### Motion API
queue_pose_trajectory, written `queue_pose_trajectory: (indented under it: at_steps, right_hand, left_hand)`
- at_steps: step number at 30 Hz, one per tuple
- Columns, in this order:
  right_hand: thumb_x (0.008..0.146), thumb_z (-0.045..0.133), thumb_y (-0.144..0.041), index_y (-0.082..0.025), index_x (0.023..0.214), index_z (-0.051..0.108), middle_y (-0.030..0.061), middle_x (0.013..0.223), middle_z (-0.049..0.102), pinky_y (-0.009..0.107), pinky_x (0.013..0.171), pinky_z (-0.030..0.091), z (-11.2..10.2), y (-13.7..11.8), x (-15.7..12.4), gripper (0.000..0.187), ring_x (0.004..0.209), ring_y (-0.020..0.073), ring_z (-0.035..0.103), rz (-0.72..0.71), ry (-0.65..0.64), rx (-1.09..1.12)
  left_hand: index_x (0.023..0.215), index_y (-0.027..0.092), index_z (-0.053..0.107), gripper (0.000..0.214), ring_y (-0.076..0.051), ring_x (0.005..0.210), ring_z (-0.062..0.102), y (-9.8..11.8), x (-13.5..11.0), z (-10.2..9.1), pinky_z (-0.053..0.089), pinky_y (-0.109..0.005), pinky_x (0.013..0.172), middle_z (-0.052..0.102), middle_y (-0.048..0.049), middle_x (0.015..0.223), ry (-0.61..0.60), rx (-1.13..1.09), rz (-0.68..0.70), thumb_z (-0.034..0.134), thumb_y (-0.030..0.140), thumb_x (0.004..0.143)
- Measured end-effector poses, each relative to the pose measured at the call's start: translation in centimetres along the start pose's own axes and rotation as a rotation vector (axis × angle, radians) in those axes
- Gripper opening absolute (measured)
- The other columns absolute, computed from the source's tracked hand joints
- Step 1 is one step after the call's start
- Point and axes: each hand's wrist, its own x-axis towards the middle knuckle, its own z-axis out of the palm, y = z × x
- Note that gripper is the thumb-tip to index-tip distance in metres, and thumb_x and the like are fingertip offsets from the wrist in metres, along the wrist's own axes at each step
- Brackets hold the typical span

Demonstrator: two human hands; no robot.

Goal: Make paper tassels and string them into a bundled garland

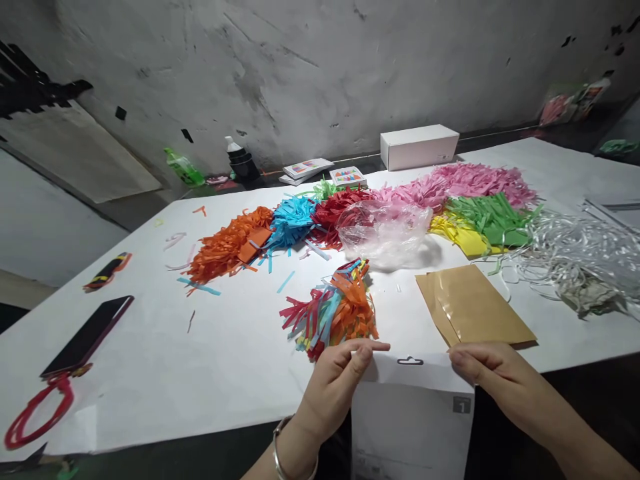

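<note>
Between my two hands a white flat paper packet [413, 420] hangs upright at the table's front edge. It has a hanger slot near its top and a small grey square marked 1. My left hand [335, 380] pinches its upper left corner, with the index finger stretched along the top. My right hand [493, 367] grips the upper right corner between thumb and fingers. Just beyond my left hand lies a bundle of multicoloured paper tassels [335, 307]. Brown paper envelopes [475, 303] lie behind my right hand. The packet's lower end runs out of view.
Piles of orange [227, 247], blue, red, pink [480, 183], green and yellow tissue fringe stretch across the white table, with a clear plastic bag [387, 233] among them. White string [585, 250] lies right. A phone [87, 337] with a red strap lies left. A white box [419, 147] stands behind.
</note>
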Motion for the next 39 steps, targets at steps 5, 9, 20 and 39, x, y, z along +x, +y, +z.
queue_pose_trajectory:
  at_steps: [5, 9, 20, 39]
  right_hand:
    - [0.094, 0.039, -0.066, -0.023, 0.060, 0.030, -0.0035, 0.062, 0.027, 0.027, 0.053, 0.028, 1.5, 0.4, -0.7, 0.056, 0.058, 0.0136, 0.031, -0.012, 0.163, -0.012]
    - [0.094, 0.042, -0.064, -0.021, 0.060, 0.048, -0.0008, 0.059, 0.044, 0.026, 0.054, 0.038, 2.0, 0.4, -1.4, 0.055, 0.058, 0.0159, 0.045, -0.065, 0.221, 0.028]
    - [0.090, 0.057, -0.056, -0.031, 0.125, 0.070, 0.0074, 0.110, 0.075, 0.035, 0.081, 0.056, 1.6, 4.2, -3.4, 0.045, 0.097, 0.0290, 0.071, -0.274, 0.127, 0.253]
    - [0.085, 0.064, -0.061, -0.025, 0.110, 0.078, 0.0095, 0.100, 0.077, 0.033, 0.080, 0.056, 3.5, 2.3, -3.1, 0.046, 0.090, 0.0256, 0.070, -0.063, 0.254, 0.525]
  left_hand:
    - [0.070, 0.013, 0.069, 0.054, -0.013, 0.058, 0.043, -0.9, -0.2, 0.0, 0.032, -0.023, 0.054, 0.054, -0.0013, 0.062, 0.065, 0.031, 0.004, 0.057, 0.063, 0.088]
    - [0.069, 0.014, 0.065, 0.053, -0.012, 0.058, 0.041, -1.6, -0.3, 0.0, 0.030, -0.022, 0.052, 0.051, -0.0002, 0.062, 0.053, -0.036, -0.028, 0.059, 0.063, 0.087]
    - [0.070, 0.014, 0.063, 0.049, -0.011, 0.057, 0.038, -1.7, -0.6, 0.1, 0.028, -0.022, 0.050, 0.048, 0.0006, 0.063, 0.039, -0.050, 0.009, 0.057, 0.059, 0.091]
    - [0.085, 0.017, 0.078, 0.038, -0.016, 0.064, 0.057, -1.5, -0.9, -0.7, 0.039, -0.022, 0.058, 0.070, -0.0067, 0.073, 0.010, 0.158, 0.281, 0.059, 0.049, 0.093]
